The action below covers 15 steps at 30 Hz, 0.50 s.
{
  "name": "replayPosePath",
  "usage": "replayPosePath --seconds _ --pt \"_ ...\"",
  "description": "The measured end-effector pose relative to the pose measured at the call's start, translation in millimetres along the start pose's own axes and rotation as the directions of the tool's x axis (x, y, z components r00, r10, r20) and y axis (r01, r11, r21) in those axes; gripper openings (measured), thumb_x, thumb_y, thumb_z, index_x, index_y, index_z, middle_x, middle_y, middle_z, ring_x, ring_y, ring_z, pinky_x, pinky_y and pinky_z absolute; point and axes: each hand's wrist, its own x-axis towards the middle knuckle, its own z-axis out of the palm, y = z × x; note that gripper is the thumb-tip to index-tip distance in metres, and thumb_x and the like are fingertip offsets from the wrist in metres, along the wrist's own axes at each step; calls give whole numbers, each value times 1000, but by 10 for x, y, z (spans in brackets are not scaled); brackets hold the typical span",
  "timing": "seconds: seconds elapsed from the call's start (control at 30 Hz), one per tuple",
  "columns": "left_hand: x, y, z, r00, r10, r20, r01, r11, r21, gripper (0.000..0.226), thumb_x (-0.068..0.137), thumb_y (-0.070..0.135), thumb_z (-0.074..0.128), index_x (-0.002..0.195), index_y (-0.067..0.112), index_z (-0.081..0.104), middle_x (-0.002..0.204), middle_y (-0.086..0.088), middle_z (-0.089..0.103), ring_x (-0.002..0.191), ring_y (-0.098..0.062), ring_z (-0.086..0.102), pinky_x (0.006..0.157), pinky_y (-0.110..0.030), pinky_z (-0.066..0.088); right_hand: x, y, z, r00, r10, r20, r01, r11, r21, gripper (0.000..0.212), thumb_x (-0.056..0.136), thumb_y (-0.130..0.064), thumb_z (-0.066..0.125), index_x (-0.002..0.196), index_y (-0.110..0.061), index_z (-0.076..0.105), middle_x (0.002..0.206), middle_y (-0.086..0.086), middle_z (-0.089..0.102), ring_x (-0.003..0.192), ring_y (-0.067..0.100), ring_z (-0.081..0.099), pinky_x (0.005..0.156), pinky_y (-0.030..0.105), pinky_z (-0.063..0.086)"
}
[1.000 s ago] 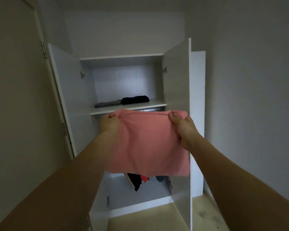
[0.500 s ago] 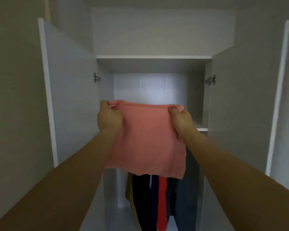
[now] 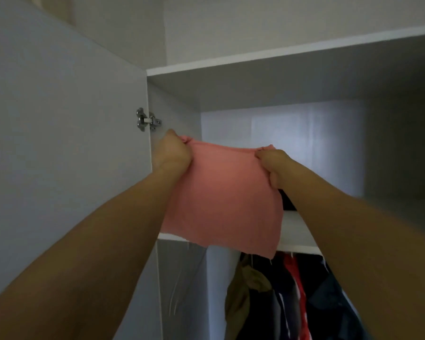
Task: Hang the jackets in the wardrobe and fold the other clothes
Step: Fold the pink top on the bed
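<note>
The person stands close before the open wardrobe and holds a folded pink garment up at the height of the upper shelf. The left hand grasps the top left corner of it, and the right hand grasps the top right corner; both grips are clenched on the cloth. I think the two corners are held apart like this so that the fold stays flat and does not open while it goes in.

The garment hangs from the hands in front of the shelf edge, its lower part below the board, so it does not lie on the shelf yet. Something dark already lies on the shelf behind the right wrist, partly hidden. Under the shelf the hanging jackets fill the lower space, so the shelf seems to be the place for folded things. The left door stands open on its hinge, just beside the left hand.
</note>
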Motion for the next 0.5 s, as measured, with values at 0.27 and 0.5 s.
replayPosePath --seconds 0.27,0.5 --pt "693 -818 1708 968 -167 186 107 949 296 33 94 33 55 116 8 59 121 -19 62 113 -37 58 94 -40 48 1363 1200 509 1000 9 8 -5 895 -446 41 98 -12 42 135 3 42 139 20 48 123 33 51 87 30 43" --pt "391 -1988 2633 865 -248 436 1 870 493 31 96 23 46 122 5 48 130 -23 48 116 -39 54 96 -45 44 1799 2381 879 1000 -5 -14 -7 667 -745 32 95 -24 36 122 -8 43 125 16 56 107 32 59 85 37 44"
